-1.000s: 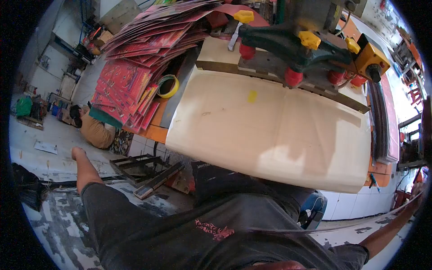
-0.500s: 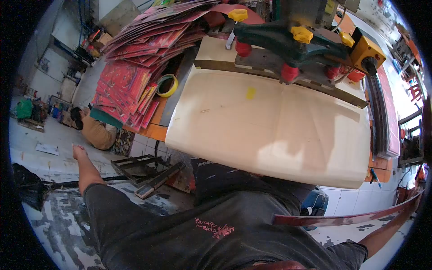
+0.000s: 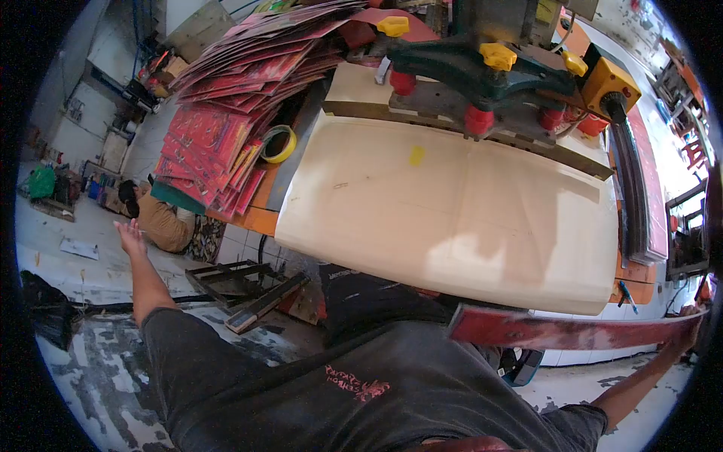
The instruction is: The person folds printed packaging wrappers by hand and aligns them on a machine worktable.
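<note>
Away to the left, my left hand (image 3: 131, 238) is stretched out with its fingers apart, and nothing is in it. My right hand (image 3: 687, 325), near the right edge, grips the far end of a long, flat red sheet (image 3: 572, 332). The sheet is seen nearly edge-on and reaches left across the front of my shirt, below the worktable. A large cream sheet (image 3: 376, 203) covers the worktable before me, its front edge curving downward. Neither hand touches it.
A machine head (image 3: 482, 75) with yellow knobs stands behind a metal bar (image 3: 452, 132). Stacked red printed sheets (image 3: 211, 143) and a yellow tape roll (image 3: 279, 144) lie left. Another stack (image 3: 644, 203) and a blue pen (image 3: 628, 297) lie right. A person (image 3: 166, 222) crouches at far left.
My left hand has risen a little and its fingers have spread. The red sheet has tilted, showing more of its face, and its right end has risen with my right hand.
</note>
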`<state>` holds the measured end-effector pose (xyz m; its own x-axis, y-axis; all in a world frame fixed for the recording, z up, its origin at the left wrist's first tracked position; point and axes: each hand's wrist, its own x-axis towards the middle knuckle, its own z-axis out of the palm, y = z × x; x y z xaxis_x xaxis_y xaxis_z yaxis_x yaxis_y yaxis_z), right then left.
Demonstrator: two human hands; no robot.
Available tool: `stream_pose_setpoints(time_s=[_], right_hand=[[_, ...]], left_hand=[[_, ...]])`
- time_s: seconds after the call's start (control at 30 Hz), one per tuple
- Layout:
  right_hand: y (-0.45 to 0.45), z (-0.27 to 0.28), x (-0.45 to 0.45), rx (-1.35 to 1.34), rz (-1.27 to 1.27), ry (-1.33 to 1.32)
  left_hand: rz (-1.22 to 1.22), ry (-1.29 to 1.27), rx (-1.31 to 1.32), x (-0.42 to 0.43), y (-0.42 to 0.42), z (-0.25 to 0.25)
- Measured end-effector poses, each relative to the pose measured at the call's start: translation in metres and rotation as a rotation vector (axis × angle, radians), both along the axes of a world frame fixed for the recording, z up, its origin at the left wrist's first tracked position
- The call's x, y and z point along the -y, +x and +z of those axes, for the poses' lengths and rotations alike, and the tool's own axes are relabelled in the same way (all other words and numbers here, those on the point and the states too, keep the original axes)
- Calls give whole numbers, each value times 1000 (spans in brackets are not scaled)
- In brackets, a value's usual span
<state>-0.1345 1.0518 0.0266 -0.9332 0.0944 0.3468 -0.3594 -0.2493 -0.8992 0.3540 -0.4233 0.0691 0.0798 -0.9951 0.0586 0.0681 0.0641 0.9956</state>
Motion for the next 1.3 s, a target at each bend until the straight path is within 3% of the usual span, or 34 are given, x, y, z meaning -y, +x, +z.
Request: stream_pose_setpoints(time_s=[0.07, 0.17, 0.2, 0.3, 0.5, 0.63, 0.77, 0.87, 0.93, 1.0, 1.07, 1.13, 1.23, 1.27, 1.3], right_hand=[[-2, -10, -9, 23, -1, -36], [-16, -27, -30, 55, -382, -184], [-25, -44, -65, -39, -226, 64], [-21, -52, -53, -75, -289, 86], [-32, -48, 7, -28, -218, -133], [-31, -50, 75, 11, -109, -259], [-15, -45, 201, 82, 12, -365], [10, -38, 316, 91, 142, -231], [20, -36, 384, 155, -177, -64], [33, -49, 424, 96, -172, -26], [37, -64, 437, 97, -3, -181], [40, -74, 458, 123, 42, -194], [49, -35, 549, 218, 12, -254], [48, -32, 560, 165, 187, -270], [46, -31, 568, 165, 188, -271]], left_hand=[[33, 30, 9, -5, -3, -1], [68, 9, -2, -14, -9, -2], [46, -10, 3, -37, -23, 5], [13, -53, -10, -30, -20, 1], [19, -189, -83, -8, -26, 4], [-59, -304, -65, -10, -41, 22], [-131, -386, -103, -44, -66, 41], [-140, -431, -110, -99, -92, 55], [-153, -520, -39, -141, -107, 59], [-193, -596, -4, -184, -125, 51], [-246, -658, 23, -235, -149, 37], [-302, -785, 227, -289, -169, 24], [-419, -687, 136, -334, -188, -3], [-418, -687, 136, -347, -194, -10], [-436, -655, 105, -358, -199, -16]])
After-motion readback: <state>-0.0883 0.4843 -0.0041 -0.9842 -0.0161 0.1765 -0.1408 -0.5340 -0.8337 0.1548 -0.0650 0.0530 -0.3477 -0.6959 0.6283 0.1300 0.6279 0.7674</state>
